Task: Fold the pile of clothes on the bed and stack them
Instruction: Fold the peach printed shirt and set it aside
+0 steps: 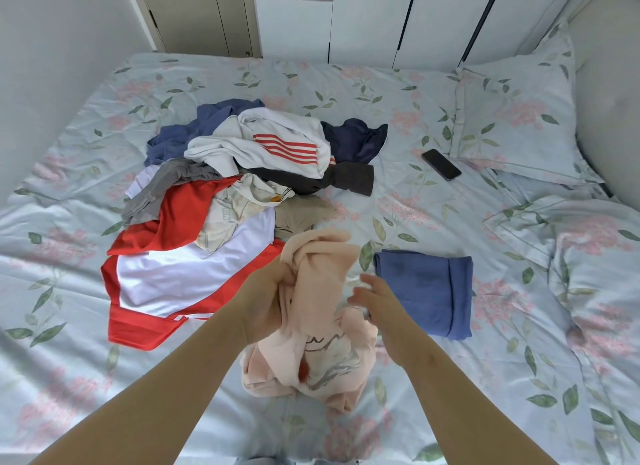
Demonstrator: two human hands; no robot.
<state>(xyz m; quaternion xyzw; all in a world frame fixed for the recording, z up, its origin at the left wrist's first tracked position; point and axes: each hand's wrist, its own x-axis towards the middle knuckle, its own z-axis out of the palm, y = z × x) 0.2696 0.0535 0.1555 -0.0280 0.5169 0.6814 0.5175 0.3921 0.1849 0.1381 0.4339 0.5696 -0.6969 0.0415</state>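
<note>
Head view, lower centre: the left hand (266, 293) grips a bunched peach shirt (322, 357) trailing onto the bed (450, 412). The right hand (375, 300) hovers beside it, fingers loose and holding nothing. Best to find both shoulders, spread it flat, then fold it beside the folded blue garment (426, 291).

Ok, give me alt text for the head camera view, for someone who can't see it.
A person's left hand grips a bunched peach garment above a floral bed, the right hand open beside it. An unfolded clothes pile lies left, one folded blue garment right, a phone farther back.
</note>
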